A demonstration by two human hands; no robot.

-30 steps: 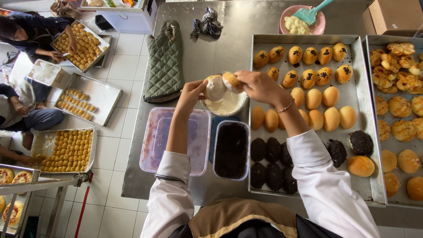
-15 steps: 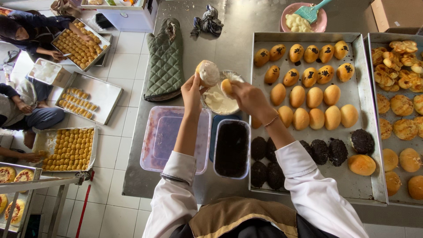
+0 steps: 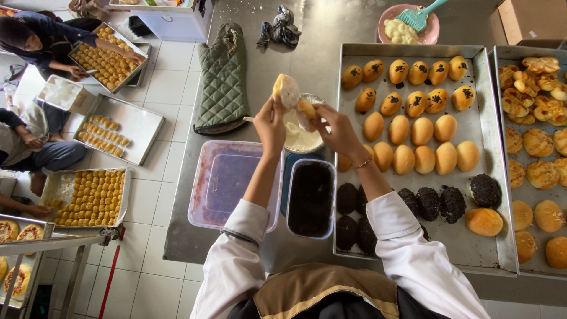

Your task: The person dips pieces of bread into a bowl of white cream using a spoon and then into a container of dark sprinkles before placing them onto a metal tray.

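Bun raised above white cream bowl, long axis tilted upward, cream-coated face toward camera | left hand pinches its lower end | right hand grips smaller bun piece beside it | steel desk below

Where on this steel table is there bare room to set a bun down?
Bare steel lies between the oven mitt and the big tray, below the dark cloth. The tray's lower right corner, under the dark-coated buns, is bare too. It is crowded around the cream bowl and tubs.
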